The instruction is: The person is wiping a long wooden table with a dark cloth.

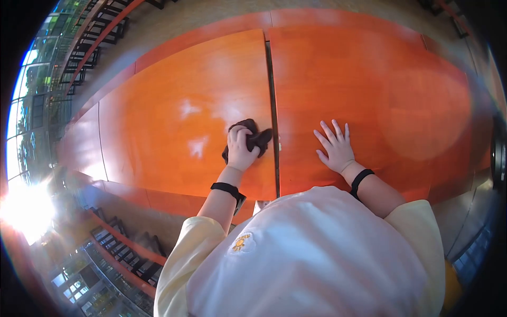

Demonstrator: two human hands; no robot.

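Observation:
My left hand (241, 150) is closed over a dark brown cloth (258, 138), pressing it onto the orange tabletop (174, 142) just left of a narrow gap. The cloth is bunched up, and part of it sticks out to the right of my fingers. On the other side of the gap, my right hand (336, 148) lies flat on the table with its fingers spread and nothing in it. A black band circles each wrist.
A dark gap (273, 105) runs front to back between the two table panels. Rows of dark seats with red-orange edges (113, 39) stand at the far left and lower left. Bright sunlight comes through windows at the left and glares off the tabletop.

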